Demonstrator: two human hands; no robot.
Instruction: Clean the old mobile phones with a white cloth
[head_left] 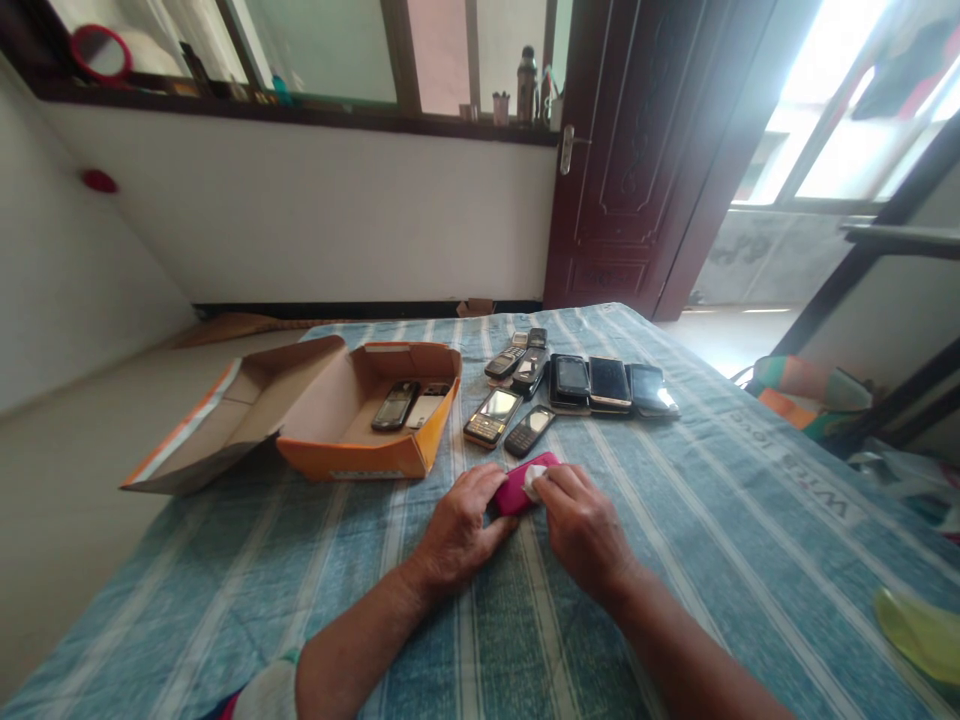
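A pink phone (521, 488) lies on the blue striped cloth (675, 520) in front of me. My left hand (459, 528) grips its near end with curled fingers. My right hand (581, 525) presses a small white wipe (533, 478) onto the phone's top with pinched fingers. Just beyond the pink phone lie several other phones: a gold keypad phone (491, 416), a black keypad phone (529, 430) and a row of dark touchscreen phones (609, 384).
An open orange cardboard box (360, 455) at the left holds two phones (409, 405); its lid lies flat further left. A dark door (637, 150) and a white wall stand behind the table. A yellow-green object (919, 630) lies at the right edge.
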